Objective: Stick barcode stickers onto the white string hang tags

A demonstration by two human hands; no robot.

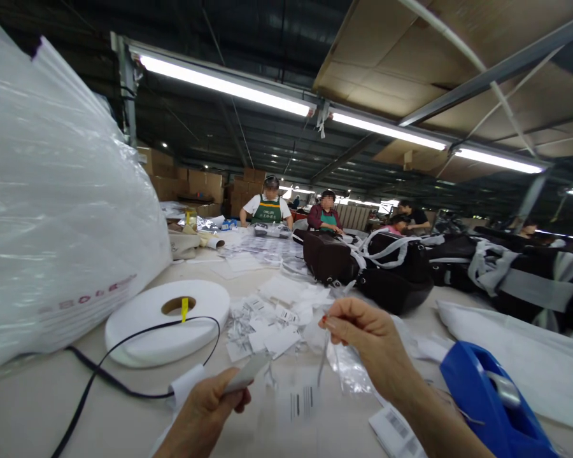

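Observation:
Low in the view, my left hand (pixel 212 404) is closed on a small pale card (pixel 247 374), held between thumb and fingers. My right hand (pixel 363 331) pinches a thin clear strip (pixel 323 359) at its top end. Below the strip, a clear bag or label with barcode-like black lines (pixel 302 404) shows, blurred; whether it hangs from the strip I cannot tell. Just beyond both hands lies a loose pile of white labels (pixel 272 324) on the pale table (pixel 248 439). Crumpled clear plastic (pixel 351 369) is beneath my right hand.
At left stand a large plastic-wrapped bundle (pixel 62 210) and a white tape roll (pixel 167 343) with a black cord (pixel 95 375). A blue tape dispenser (pixel 491 401) and barcode labels (pixel 396 432) sit at right. Black bags (pixel 386 273) lie farther back; several people work beyond.

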